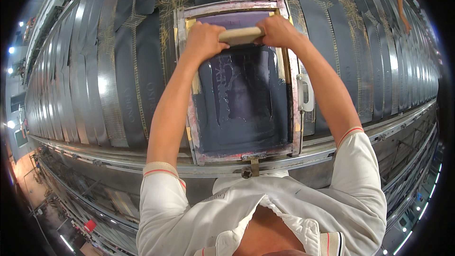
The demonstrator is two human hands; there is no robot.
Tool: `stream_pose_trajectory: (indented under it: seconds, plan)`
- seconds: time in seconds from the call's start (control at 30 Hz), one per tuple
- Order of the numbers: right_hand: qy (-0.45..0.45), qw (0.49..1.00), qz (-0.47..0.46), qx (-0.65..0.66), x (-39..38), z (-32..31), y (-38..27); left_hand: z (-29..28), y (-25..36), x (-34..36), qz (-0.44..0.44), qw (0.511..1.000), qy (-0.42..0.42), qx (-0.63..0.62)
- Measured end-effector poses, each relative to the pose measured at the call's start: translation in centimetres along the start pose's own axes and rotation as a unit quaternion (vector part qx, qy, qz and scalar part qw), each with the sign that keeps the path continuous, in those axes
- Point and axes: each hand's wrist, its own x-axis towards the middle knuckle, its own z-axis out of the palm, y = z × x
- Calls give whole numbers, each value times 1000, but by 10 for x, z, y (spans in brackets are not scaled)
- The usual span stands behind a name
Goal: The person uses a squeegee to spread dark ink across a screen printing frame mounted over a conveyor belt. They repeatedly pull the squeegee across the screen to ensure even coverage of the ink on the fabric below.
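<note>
Both my hands grip the pale handle of a squeegee [241, 36] near the far end of a screen-printing frame [296, 135]. My left hand [204, 41] is closed round the handle's left end, and my right hand [279, 32] round its right end. Wet dark ink [237, 140] coats the mesh on the near side of the squeegee, with a thinner, purplish patch [249, 85] in the middle. The squeegee's blade is hard to make out. A light metal handle [306, 92] is fixed to the frame's right side.
Dark cut panels [125, 85] with yellow stitch-like lines lie in rows along the long table. A metal rail [332, 149] runs along its near edge, where a bracket [254, 165] meets the frame. Another person's arm [399, 2] reaches in at the far right.
</note>
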Motion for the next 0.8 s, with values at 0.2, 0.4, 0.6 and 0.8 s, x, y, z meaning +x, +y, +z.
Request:
stream_pose_trajectory:
  seconds: [0.2, 0.4, 0.6, 0.8]
  plan:
    - [8, 996, 3, 87, 4, 5, 1, 3, -5, 6, -38, 998, -47, -32]
    - [39, 995, -20, 89, -62, 29, -34, 9, 38, -60, -34, 996, -53, -56]
    - [-6, 998, -39, 51, -213, 72, -122, 20, 134, -214, -25, 998, -42, -45]
    - [207, 926, 64, 310, -237, 66, -100, 16, 166, -254, -40, 998, 11, -49]
